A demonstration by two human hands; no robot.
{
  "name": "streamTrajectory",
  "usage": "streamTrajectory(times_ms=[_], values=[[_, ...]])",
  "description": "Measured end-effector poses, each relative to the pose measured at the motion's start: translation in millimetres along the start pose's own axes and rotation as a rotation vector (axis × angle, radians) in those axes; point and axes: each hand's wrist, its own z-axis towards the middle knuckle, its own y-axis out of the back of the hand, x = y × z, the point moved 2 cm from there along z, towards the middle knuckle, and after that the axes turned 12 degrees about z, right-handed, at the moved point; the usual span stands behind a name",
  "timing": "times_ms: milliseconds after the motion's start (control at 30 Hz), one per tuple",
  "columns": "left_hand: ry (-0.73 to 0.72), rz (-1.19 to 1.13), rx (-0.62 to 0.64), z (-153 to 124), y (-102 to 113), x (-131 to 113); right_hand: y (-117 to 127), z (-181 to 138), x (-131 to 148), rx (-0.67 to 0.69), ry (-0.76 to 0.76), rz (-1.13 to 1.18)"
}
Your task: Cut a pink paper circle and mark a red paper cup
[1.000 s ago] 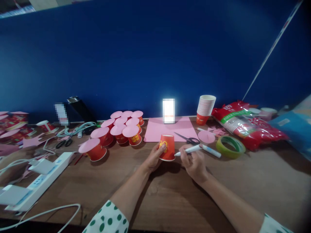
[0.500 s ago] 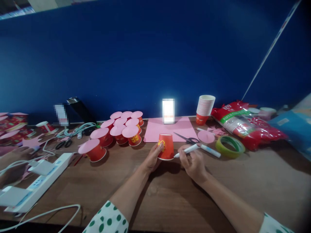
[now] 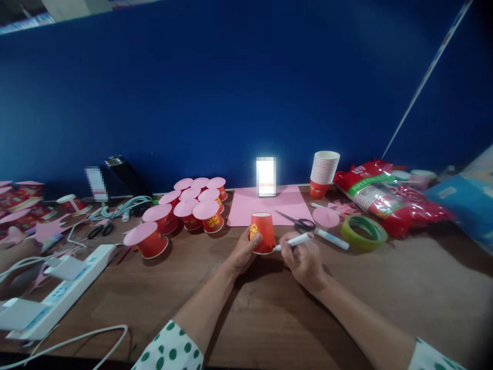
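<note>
A red paper cup (image 3: pixel 265 228) with yellow print is upside down in my left hand (image 3: pixel 243 252), the thumb pressed on its side. My right hand (image 3: pixel 304 259) is closed on a white marker pen (image 3: pixel 295 240), its tip at the cup's lower right edge. Just behind my right hand lie black scissors (image 3: pixel 302 224) and a second white pen (image 3: pixel 332 239). A pink paper sheet (image 3: pixel 246 205) lies beyond the cup. A pink paper disc (image 3: pixel 325 217) rests to the right of the scissors.
Several upturned red cups topped with pink discs (image 3: pixel 187 206) stand left. Right are a cup stack (image 3: pixel 323 172), green tape roll (image 3: pixel 364 234) and red plastic bag (image 3: pixel 385 195). A power strip (image 3: pixel 73 288) and cables lie left, near another person's hand (image 3: pixel 15 257).
The cup has turned a little in my left hand, its yellow print shifting left. My right hand and the marker pen have moved slightly left along with it.
</note>
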Motion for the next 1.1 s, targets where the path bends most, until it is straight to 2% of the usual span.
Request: streamTrajectory(times_ms=[300,767,1100], values=[[0.023,0.026,-0.026,0.1,-1.1,-0.7,-0.5,-0.5,-1.0,0.008,-0.004,-0.001],[0.026,0.031,-0.005,-1.3,0.6,1.7,0.9,-2.4,-7.6,-0.083,0.031,0.005],[0.036,-0.006,0.001,-1.4,0.3,1.5,1.1,-0.8,-6.1,-0.058,0.008,0.001]])
